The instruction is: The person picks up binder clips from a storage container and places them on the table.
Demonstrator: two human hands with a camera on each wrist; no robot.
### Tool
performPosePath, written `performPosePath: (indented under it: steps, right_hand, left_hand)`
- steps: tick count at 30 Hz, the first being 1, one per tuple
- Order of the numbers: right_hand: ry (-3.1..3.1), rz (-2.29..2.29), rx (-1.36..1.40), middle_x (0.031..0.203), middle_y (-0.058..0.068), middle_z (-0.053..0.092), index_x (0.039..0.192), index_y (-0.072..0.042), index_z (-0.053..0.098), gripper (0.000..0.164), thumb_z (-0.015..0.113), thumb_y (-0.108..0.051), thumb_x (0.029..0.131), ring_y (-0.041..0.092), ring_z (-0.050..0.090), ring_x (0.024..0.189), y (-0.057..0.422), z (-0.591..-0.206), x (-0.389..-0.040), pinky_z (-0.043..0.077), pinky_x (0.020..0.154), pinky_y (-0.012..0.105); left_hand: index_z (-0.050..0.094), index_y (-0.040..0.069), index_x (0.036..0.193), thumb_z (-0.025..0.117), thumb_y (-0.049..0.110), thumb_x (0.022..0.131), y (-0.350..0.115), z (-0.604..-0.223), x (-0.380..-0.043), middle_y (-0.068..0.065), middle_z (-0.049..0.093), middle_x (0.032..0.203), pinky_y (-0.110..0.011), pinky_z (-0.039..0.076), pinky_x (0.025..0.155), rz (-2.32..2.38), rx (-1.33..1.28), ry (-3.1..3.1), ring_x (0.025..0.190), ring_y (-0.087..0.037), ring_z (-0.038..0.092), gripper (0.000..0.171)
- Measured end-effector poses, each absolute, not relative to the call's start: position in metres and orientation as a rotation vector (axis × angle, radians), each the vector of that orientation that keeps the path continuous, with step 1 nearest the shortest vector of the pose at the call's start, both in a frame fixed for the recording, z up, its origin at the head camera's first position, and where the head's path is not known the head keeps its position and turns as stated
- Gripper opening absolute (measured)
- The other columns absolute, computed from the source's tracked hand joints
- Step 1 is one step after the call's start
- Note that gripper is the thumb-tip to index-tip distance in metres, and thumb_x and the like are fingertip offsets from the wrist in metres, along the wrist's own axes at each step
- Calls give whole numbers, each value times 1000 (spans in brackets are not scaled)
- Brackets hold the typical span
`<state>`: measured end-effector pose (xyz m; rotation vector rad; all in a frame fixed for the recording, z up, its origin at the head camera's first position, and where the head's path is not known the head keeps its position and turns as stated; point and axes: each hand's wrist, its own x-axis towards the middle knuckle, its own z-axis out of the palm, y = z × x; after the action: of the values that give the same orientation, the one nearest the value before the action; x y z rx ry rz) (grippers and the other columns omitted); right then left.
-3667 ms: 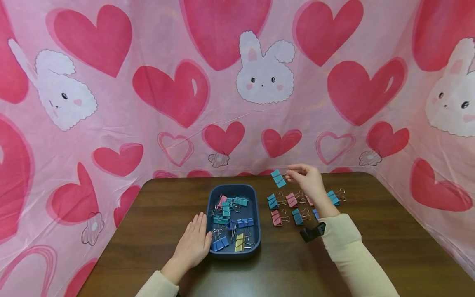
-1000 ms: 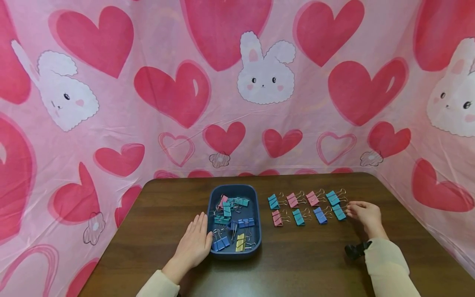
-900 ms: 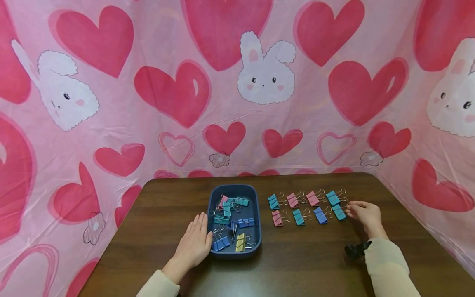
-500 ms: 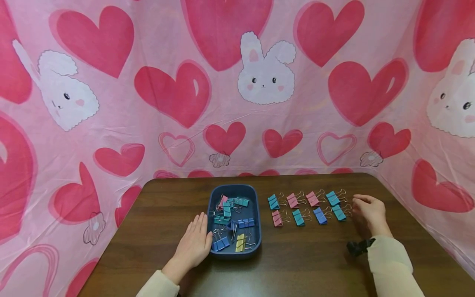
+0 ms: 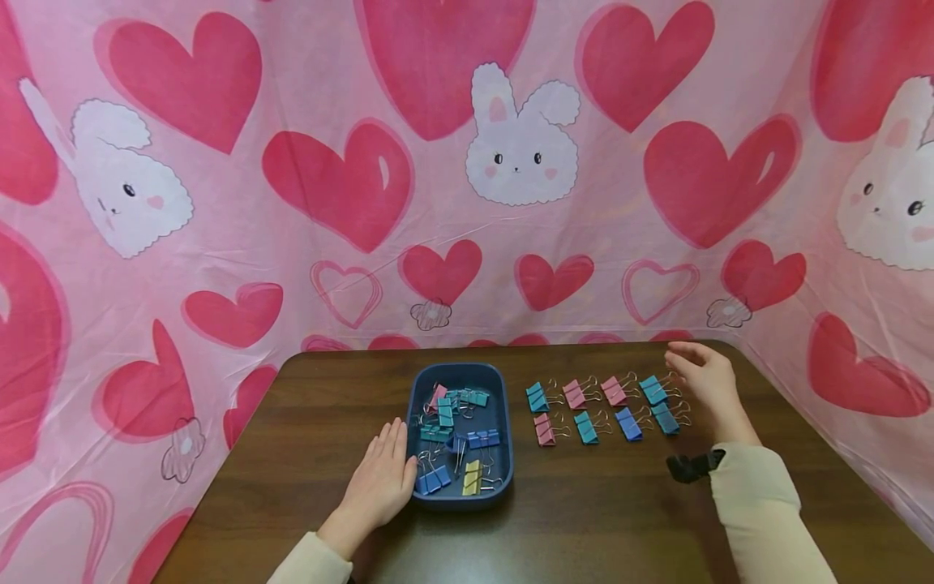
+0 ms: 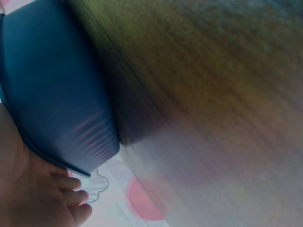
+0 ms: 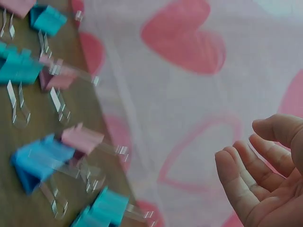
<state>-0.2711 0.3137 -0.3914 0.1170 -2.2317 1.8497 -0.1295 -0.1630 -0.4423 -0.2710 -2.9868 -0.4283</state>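
Observation:
My left hand point(image 5: 374, 474) lies with straight fingers along the left side of a dark blue tray point(image 5: 508, 466). In the left wrist view its fingers point(image 6: 66, 196) rest by the tray's outer wall point(image 6: 61, 90). My right hand point(image 5: 706, 380) hovers at the right end of two rows of binder clips, its fingers loosely bent with nothing between them, as the right wrist view also shows. Nearest to it are a teal binder clip point(image 5: 653, 390) in the back row and another teal binder clip point(image 5: 665, 418) in the front row.
Leftward in the rows lie a blue binder clip point(image 5: 628, 424) and several pink and teal ones. Inside the tray are a yellow binder clip point(image 5: 472, 478), a pink one point(image 5: 437, 396) and several blue and teal ones. A pink curtain point(image 5: 511, 268) hangs behind the wooden table point(image 5: 584, 519).
My right hand carried a teal binder clip from the back of the table to the front row's right end, let it go, then drew away and moved farther back. The left hand stays put.

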Motion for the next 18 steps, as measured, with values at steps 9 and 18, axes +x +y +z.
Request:
performPosePath:
  steps: [9,18]
  right_hand:
    - [-2172,1912,406,93,2,64,117,4,57,37,65,-15,86,13,64,80,267,-367,-279,54,65,30]
    - [-2305,1814,481,103,16,61,121,13,49,38,59,-5,89,2,61,78,195,-333,-258,54,69,34]
  left_hand:
    - [29,-10,138,45,27,94,-164,-443,-130,-24,26,144,-49,20,106,-419,-284,-2974,133,-38,22,59]
    - [29,-10,138,45,27,95,-163,-443,-130,-24,26,145,-49,19,106,-432,-278,-2985,133,-38,21,60]
